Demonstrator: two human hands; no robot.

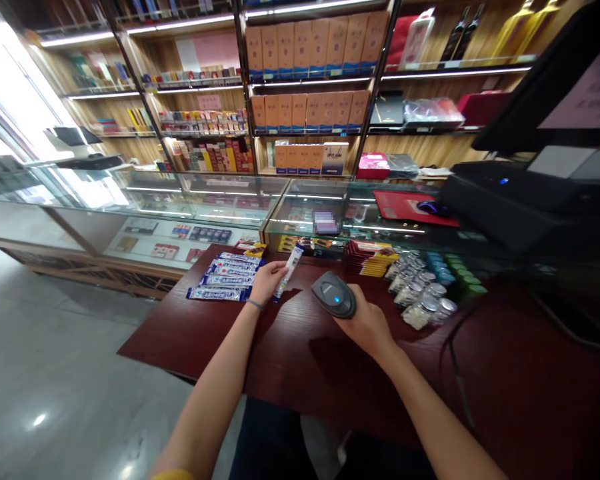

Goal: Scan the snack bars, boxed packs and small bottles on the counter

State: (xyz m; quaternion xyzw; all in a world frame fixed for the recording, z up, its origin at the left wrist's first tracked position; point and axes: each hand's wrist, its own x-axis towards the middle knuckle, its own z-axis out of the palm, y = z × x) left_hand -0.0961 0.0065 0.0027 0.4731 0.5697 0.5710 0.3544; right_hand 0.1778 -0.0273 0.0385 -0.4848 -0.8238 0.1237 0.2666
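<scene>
Over the dark red-brown wooden bench (285, 353), we are pinching a slim white-and-blue plastic packet (292, 264) between thumb and fingers of our left hand (267, 281), just beside a spread of similar flat blue-and-white packets (224, 280), while our right hand (367, 323) is gripping a dark grey plastic handheld scanner (331, 293) with a broad head, apart from the packet. For good handling, we should be holding the packet steady and smooth, keeping our fingers off any printed code, and squaring the scanner's head to it
</scene>
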